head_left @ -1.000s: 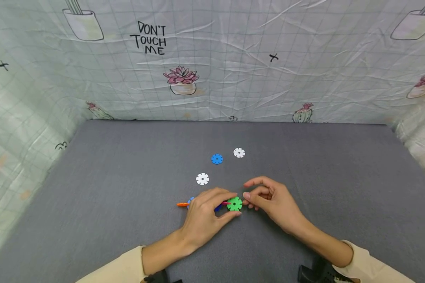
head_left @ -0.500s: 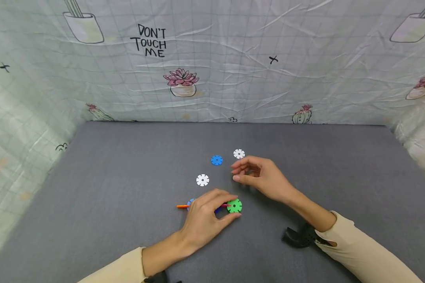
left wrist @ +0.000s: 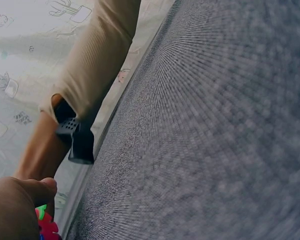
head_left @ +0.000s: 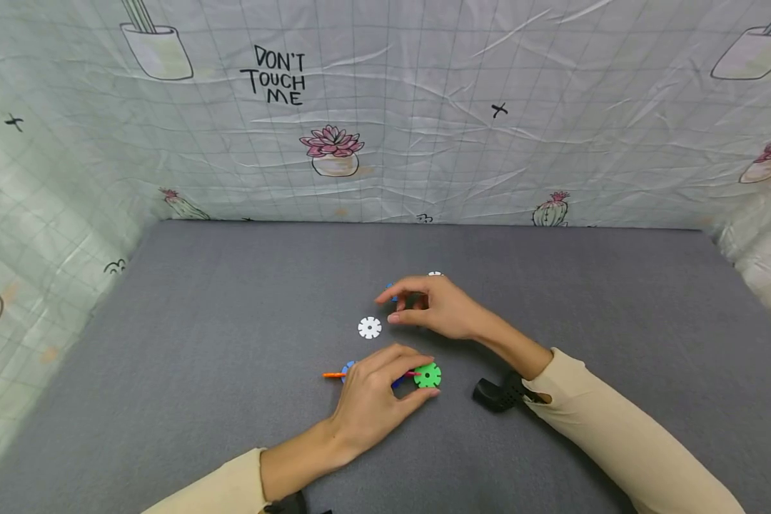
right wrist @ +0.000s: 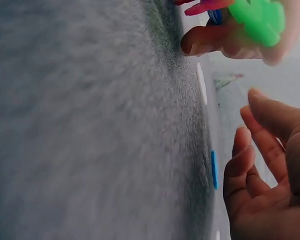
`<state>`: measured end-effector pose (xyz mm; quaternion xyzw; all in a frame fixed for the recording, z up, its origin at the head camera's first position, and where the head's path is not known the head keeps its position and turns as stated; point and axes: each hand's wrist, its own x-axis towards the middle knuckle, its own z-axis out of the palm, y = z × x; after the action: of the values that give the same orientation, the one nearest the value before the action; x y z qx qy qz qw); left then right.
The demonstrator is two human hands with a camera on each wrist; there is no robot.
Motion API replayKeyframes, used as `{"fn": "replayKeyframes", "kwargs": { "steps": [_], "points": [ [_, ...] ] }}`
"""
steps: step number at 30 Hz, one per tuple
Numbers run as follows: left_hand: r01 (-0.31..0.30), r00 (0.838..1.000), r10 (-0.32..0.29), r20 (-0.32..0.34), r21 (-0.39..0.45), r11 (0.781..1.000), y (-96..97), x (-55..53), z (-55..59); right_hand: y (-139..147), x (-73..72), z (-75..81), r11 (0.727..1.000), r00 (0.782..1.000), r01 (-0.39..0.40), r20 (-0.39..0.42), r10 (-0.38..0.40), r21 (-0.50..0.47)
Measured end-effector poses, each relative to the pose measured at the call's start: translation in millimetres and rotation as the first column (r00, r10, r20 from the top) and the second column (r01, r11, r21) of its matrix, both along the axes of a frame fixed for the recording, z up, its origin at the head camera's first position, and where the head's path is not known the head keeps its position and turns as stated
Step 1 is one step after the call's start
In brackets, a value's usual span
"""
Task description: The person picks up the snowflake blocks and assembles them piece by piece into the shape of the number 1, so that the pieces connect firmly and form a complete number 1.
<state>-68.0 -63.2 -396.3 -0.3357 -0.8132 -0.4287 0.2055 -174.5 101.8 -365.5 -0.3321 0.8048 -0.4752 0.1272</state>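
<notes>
My left hand [head_left: 375, 392] grips a row of interlocked notched plastic discs low over the grey table. At the row's right end, between thumb and index finger, shows the green disc [head_left: 427, 375]; orange and light blue discs stick out at the left, and the hand covers much of the middle. In the left wrist view a red disc [left wrist: 48, 228] shows below the thumb. My right hand [head_left: 442, 305] hovers with fingers apart and holds nothing. Its fingers partly hide a loose blue disc [head_left: 391, 288]. A loose white disc [head_left: 369, 328] lies just left of its thumb.
Behind the right hand, a second white disc [head_left: 435, 273] is mostly hidden. A patterned cloth [head_left: 398, 107] hangs along the table's back edge and sides. A black wrist device [head_left: 497, 394] sits under the right sleeve.
From beside the green disc, my right hand has moved away and left, over the loose discs. My left hand still holds the row in nearly the same place.
</notes>
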Motion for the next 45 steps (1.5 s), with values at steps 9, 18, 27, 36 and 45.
{"fn": "replayKeyframes", "kwargs": {
  "steps": [9, 18, 27, 36, 45],
  "points": [
    [-0.003, 1.0, 0.003, 0.002, -0.006, 1.0, -0.9, 0.8, -0.9, -18, -6.6, -7.3, 0.993, 0.993, -0.088, -0.074, 0.094, 0.079],
    [0.005, 1.0, -0.004, 0.023, -0.02, 1.0, -0.6, 0.9, -0.3, -25, -3.2, -5.2, 0.985, 0.975, -0.1, -0.186, 0.125, 0.142],
    [0.005, 1.0, -0.005, 0.017, -0.025, 1.0, -0.4, 0.5, -0.6, -25, -2.9, -6.4, 0.986, 0.967, -0.066, -0.234, 0.101, 0.153],
    [0.005, 1.0, -0.005, -0.002, -0.009, 1.0, -0.3, 1.0, 0.2, -21, 0.6, -0.8, 0.992, 0.985, 0.004, -0.171, 0.018, 0.126],
    [0.0, 1.0, 0.0, 0.025, 0.001, 1.0, 0.0, 0.7, -1.0, 4, 13.5, 4.1, 0.988, 0.988, 0.126, -0.105, -0.116, 0.093]
  ]
}}
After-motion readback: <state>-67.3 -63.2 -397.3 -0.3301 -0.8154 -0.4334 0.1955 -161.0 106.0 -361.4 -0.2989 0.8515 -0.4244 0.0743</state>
